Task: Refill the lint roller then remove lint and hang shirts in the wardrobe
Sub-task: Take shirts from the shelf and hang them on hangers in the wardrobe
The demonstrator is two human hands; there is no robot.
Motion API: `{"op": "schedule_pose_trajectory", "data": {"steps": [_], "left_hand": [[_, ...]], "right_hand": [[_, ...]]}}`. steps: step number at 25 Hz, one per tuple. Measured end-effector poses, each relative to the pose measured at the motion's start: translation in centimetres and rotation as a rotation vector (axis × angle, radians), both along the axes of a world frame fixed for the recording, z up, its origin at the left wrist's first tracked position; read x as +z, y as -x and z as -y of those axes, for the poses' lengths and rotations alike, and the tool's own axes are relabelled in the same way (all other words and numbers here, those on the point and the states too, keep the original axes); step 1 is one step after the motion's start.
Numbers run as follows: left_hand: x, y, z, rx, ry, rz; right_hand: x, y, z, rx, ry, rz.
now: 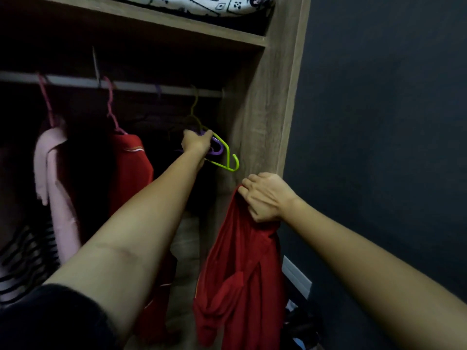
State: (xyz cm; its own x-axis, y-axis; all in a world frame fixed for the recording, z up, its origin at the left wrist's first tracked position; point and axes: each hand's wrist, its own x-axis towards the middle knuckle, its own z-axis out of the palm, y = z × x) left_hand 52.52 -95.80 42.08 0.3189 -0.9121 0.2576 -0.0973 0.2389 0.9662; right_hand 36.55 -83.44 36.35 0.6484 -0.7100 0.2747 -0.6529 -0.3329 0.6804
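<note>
Inside the open wardrobe, my left hand reaches in and grips empty hangers at the right end of the rail: a purple hanger and a lime-green hanger, whose hook is over the rail. My right hand holds a crumpled red shirt by its top. The shirt hangs down in front of the wardrobe's right side panel. No lint roller is in view.
A pink garment and another red shirt hang on pink hangers further left. Striped fabric sits at lower left. A patterned textile lies on the top shelf. A dark blue wall stands to the right.
</note>
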Motion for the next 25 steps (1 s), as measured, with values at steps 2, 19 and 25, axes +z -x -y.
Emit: {"op": "schedule_pose_trajectory", "data": {"steps": [2,19,25], "left_hand": [[0.5,0.3,0.5,-0.025,0.020,-0.086],[-3.0,1.4,-7.7,-0.105,0.100,-0.126],[-10.1,-2.3,-18.7,-0.075,-0.072,-0.007]], "right_hand": [[0.3,0.1,0.1,0.022,0.015,-0.001],[0.3,-0.1,-0.6,-0.061,0.007,-0.015],[0.9,-1.1,-1.7,-0.091,0.011,0.008]]}}
